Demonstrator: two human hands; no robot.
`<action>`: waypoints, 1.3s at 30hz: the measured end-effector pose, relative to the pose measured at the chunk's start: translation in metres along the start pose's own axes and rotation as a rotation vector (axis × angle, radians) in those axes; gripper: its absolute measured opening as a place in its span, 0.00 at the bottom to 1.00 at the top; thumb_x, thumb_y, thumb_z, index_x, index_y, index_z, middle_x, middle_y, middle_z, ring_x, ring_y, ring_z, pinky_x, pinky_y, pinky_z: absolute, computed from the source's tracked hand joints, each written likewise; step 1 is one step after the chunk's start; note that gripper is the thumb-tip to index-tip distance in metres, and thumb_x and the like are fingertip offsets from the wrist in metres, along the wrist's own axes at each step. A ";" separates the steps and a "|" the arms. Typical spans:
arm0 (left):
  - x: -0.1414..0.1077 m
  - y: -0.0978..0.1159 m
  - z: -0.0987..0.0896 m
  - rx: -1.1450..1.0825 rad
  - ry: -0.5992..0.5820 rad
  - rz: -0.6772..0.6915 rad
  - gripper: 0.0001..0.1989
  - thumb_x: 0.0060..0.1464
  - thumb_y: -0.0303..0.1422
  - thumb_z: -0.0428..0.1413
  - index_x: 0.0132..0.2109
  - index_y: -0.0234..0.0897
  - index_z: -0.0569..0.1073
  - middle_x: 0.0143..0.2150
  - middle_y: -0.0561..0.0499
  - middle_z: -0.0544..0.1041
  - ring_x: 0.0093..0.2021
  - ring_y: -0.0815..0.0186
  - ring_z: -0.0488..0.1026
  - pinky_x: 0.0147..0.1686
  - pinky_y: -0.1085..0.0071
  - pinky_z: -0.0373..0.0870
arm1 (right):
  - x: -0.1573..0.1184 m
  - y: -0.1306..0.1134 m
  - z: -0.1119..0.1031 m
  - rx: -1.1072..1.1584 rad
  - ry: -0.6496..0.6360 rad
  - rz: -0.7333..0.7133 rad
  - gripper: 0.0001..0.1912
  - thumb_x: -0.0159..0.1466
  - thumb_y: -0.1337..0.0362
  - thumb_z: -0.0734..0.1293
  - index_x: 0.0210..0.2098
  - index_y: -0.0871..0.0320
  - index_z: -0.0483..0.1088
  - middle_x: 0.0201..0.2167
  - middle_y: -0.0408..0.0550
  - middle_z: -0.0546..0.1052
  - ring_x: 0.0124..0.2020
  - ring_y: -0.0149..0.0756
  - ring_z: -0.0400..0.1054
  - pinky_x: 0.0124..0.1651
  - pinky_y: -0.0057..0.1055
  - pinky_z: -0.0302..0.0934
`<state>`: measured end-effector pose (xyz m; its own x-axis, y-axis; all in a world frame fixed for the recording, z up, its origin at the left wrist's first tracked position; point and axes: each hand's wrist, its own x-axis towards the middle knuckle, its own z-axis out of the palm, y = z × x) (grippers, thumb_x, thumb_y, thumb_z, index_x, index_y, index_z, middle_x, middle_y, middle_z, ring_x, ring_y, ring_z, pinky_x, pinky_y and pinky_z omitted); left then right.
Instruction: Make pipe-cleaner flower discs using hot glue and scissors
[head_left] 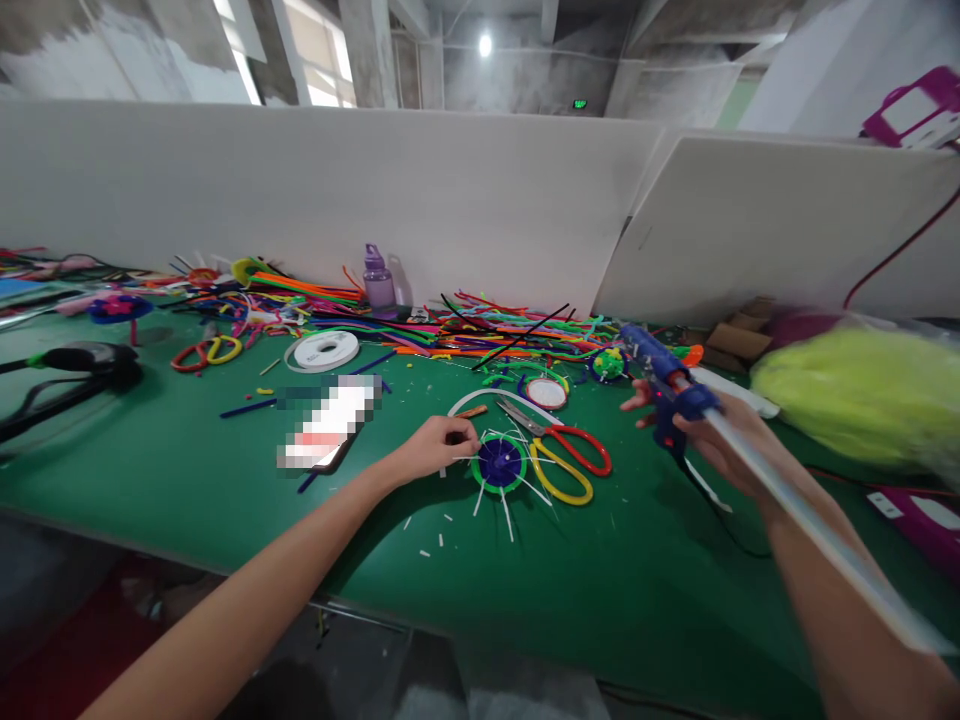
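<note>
My left hand (439, 448) is closed in a pinch at the left edge of a round blue and green craft disc (501, 463), seemingly on one of its thin white strips. More white strips stick out around the disc like spokes. Away to the right, my right hand (701, 425) grips a blue hot glue gun (652, 362), its nozzle pointing up and left and a long clear glue stick (810, 520) trailing from its back. Scissors (571, 462) with red and yellow handles lie just right of the disc. A white ribbon (499, 395) curves behind it.
Colourful pipe cleaners (480, 335) pile up along the white partition (337, 190), near a purple bottle (379, 278). Left lie a ribbon roll (326, 350), a phone (330, 425) and more scissors (206, 352). A yellow-green bag (862, 385) and the gun's cable (739, 545) are at right.
</note>
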<state>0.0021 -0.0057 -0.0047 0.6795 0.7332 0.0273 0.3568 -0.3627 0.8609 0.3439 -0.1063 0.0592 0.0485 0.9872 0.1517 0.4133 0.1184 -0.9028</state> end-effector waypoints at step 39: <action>0.002 -0.004 -0.001 -0.020 -0.004 -0.002 0.10 0.51 0.36 0.53 0.28 0.32 0.68 0.23 0.54 0.65 0.25 0.72 0.59 0.26 0.76 0.54 | -0.002 0.014 0.053 0.258 -0.521 0.163 0.24 0.54 0.44 0.64 0.31 0.62 0.72 0.21 0.45 0.71 0.19 0.28 0.61 0.22 0.25 0.54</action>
<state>0.0014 -0.0026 -0.0074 0.6814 0.7315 0.0231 0.3453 -0.3491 0.8711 0.3014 -0.1007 0.0246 -0.3860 0.9094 -0.1550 0.2012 -0.0810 -0.9762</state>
